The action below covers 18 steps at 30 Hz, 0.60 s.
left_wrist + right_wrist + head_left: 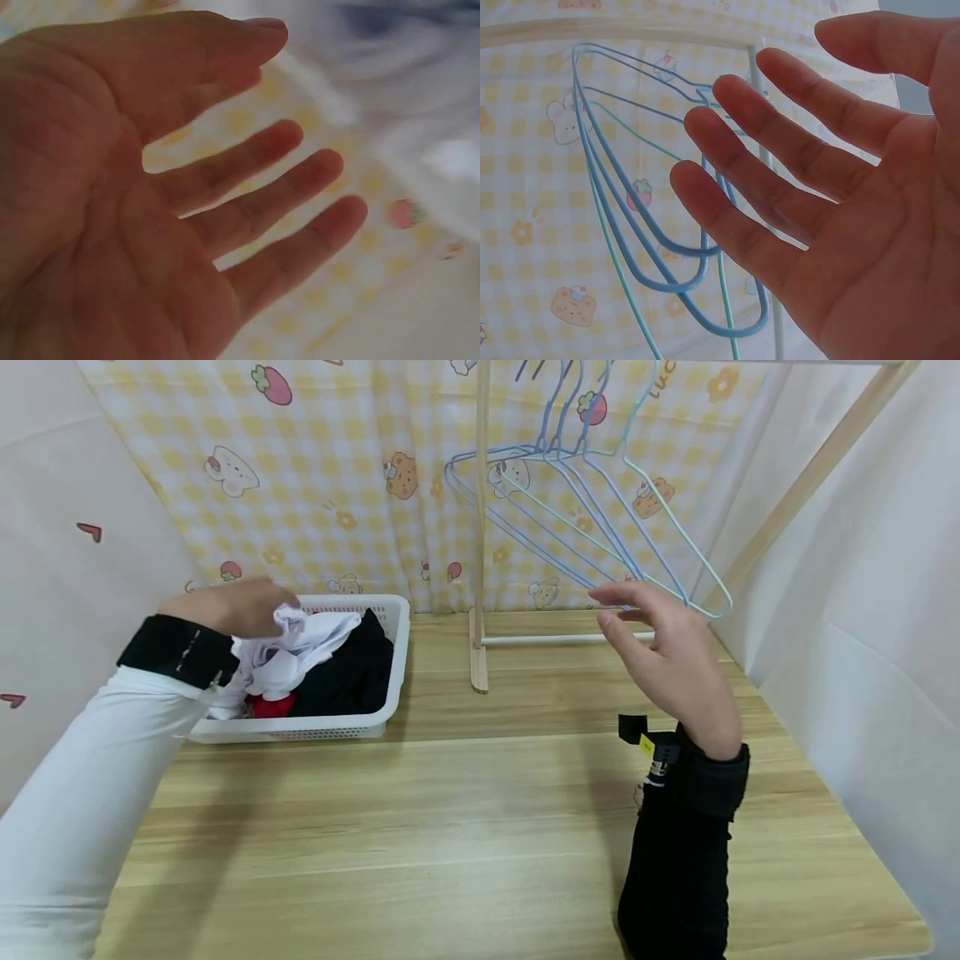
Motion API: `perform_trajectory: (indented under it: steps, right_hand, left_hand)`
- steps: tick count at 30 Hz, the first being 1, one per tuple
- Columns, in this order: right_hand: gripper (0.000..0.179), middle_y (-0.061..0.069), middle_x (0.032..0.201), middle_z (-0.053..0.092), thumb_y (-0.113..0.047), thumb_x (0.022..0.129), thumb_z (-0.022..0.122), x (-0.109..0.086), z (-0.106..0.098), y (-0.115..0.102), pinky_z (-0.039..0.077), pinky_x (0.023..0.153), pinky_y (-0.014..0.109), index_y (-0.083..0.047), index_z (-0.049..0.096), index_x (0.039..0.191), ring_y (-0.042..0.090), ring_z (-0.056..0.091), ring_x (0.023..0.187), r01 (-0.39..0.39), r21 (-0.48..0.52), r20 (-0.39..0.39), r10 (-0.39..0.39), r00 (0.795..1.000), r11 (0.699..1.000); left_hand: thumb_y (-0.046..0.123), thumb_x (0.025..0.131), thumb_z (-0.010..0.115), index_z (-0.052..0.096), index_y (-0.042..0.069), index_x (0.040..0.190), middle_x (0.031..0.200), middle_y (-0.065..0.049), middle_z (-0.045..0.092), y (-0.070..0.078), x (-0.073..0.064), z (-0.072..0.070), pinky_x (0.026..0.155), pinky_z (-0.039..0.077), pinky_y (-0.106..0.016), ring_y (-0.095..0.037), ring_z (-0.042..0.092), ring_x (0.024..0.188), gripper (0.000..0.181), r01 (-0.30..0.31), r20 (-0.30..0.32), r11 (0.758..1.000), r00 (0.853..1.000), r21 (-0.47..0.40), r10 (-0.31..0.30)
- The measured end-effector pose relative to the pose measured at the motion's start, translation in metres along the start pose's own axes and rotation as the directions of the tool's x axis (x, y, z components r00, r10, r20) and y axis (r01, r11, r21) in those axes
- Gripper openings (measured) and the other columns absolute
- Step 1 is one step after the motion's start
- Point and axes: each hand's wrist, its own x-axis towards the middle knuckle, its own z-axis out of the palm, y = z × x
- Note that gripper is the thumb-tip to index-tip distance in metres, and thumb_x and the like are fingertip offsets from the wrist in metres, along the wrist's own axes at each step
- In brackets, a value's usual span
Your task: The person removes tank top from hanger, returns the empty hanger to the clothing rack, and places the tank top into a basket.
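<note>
My left hand (pixel 238 603) hovers over a white plastic basket (pixel 400 647) at the left. In the left wrist view its fingers are spread and relaxed, with nothing in them. White clothing (pixel 296 652) lies heaped in the basket beside black clothing (pixel 352 672), and a bit of red cloth (pixel 270 705) shows beneath. My right hand (pixel 675 652) is raised at the right, palm turned inward, fingers loosely extended and holding nothing. Behind it hang several blue hangers (pixel 577 477) and a mint-green hanger (pixel 708 568); the hand overlaps their lower right part in the head view.
The hangers hang from a rack with a wooden post (pixel 482 510), a slanted wooden leg (pixel 813 472) and a white lower bar (pixel 562 639). It stands at the back of a wooden table (pixel 450 835). A yellow checked curtain (pixel 337 477) hangs behind, with white cloth (pixel 862 568) at the sides.
</note>
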Motion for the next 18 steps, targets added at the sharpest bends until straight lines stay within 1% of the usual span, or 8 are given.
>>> perform_trajectory:
  steps: [2,5,6,8,11,15,17,18]
  right_hand:
    - [0.035,0.004,0.144,0.07,-0.029,0.113,0.059,0.001,0.002,0.0,0.052,0.083,0.007,-0.013,0.069,0.143,0.029,0.07,0.124,0.008,0.012,-0.006,-0.008,1.0,1.0]
    - [0.035,0.005,0.145,0.069,-0.023,0.113,0.059,0.003,0.007,0.0,0.054,0.087,0.008,-0.01,0.067,0.144,0.028,0.07,0.124,0.035,0.04,-0.021,-0.035,0.999,0.999]
    - [0.035,0.006,0.146,0.069,-0.02,0.112,0.059,0.004,0.009,0.0,0.054,0.091,0.01,-0.009,0.066,0.145,0.027,0.07,0.125,0.048,0.056,-0.027,-0.047,0.999,0.997]
    - [0.036,0.008,0.146,0.068,-0.015,0.112,0.059,0.005,0.013,0.0,0.055,0.098,0.014,-0.007,0.064,0.146,0.026,0.07,0.127,0.079,0.083,-0.042,-0.076,0.996,0.993]
    - [0.037,0.011,0.146,0.068,-0.01,0.111,0.058,0.009,0.023,0.0,0.055,0.109,0.027,-0.004,0.062,0.148,0.026,0.068,0.131,0.124,0.122,-0.056,-0.117,0.991,0.985]
    - [0.041,0.012,0.149,0.065,-0.01,0.111,0.059,0.014,0.037,-0.001,0.056,0.111,0.041,-0.004,0.059,0.151,0.029,0.065,0.135,0.155,0.134,-0.036,-0.152,0.988,0.979]
    - [0.043,0.013,0.152,0.064,-0.011,0.111,0.06,0.016,0.044,-0.001,0.055,0.112,0.043,-0.004,0.057,0.153,0.029,0.063,0.137,0.158,0.133,-0.02,-0.156,0.988,0.979]
    - [0.044,0.013,0.153,0.063,-0.012,0.111,0.061,0.017,0.047,0.0,0.055,0.112,0.044,-0.004,0.057,0.154,0.029,0.063,0.138,0.153,0.134,-0.014,-0.153,0.988,0.979]
  left_hand:
    - [0.005,0.105,0.058,0.051,-0.014,0.149,0.145,-0.044,0.052,0.015,-0.008,-0.019,0.1,0.053,-0.067,-0.055,0.056,0.125,0.049,0.011,-0.052,1.0,0.999,-0.014,-0.012]
    - [0.016,0.111,0.049,0.039,-0.008,0.161,0.161,-0.042,0.035,0.043,-0.021,-0.041,0.111,0.041,-0.076,-0.059,0.04,0.143,0.056,0.047,-0.156,0.998,0.986,-0.043,-0.053]
    - [0.018,0.112,0.046,0.038,-0.006,0.162,0.163,-0.039,0.034,0.054,-0.025,-0.044,0.113,0.04,-0.076,-0.058,0.04,0.144,0.056,0.049,-0.206,0.997,0.977,-0.062,-0.061]
    - [0.023,0.114,0.043,0.038,0.0,0.165,0.167,-0.034,0.031,0.077,-0.032,-0.047,0.11,0.043,-0.075,-0.055,0.042,0.144,0.057,0.048,-0.31,0.993,0.947,-0.109,-0.08]
    - [0.026,0.115,0.044,0.043,0.007,0.165,0.169,-0.025,0.036,0.113,-0.037,-0.042,0.111,0.045,-0.072,-0.051,0.047,0.145,0.053,0.018,-0.463,0.986,0.882,-0.163,-0.093]
    - [0.027,0.114,0.052,0.052,0.009,0.159,0.161,-0.021,0.05,0.151,-0.032,-0.02,0.11,0.049,-0.067,-0.046,0.052,0.143,0.049,-0.058,-0.643,0.977,0.76,-0.205,-0.09]
    - [0.03,0.113,0.057,0.056,0.008,0.155,0.155,-0.021,0.057,0.167,-0.026,-0.004,0.104,0.054,-0.065,-0.045,0.056,0.139,0.048,-0.073,-0.712,0.974,0.694,-0.215,-0.106]
    - [0.032,0.112,0.06,0.058,0.008,0.154,0.152,-0.022,0.059,0.174,-0.022,0.005,0.1,0.056,-0.065,-0.044,0.058,0.137,0.048,-0.08,-0.736,0.971,0.667,-0.223,-0.114]
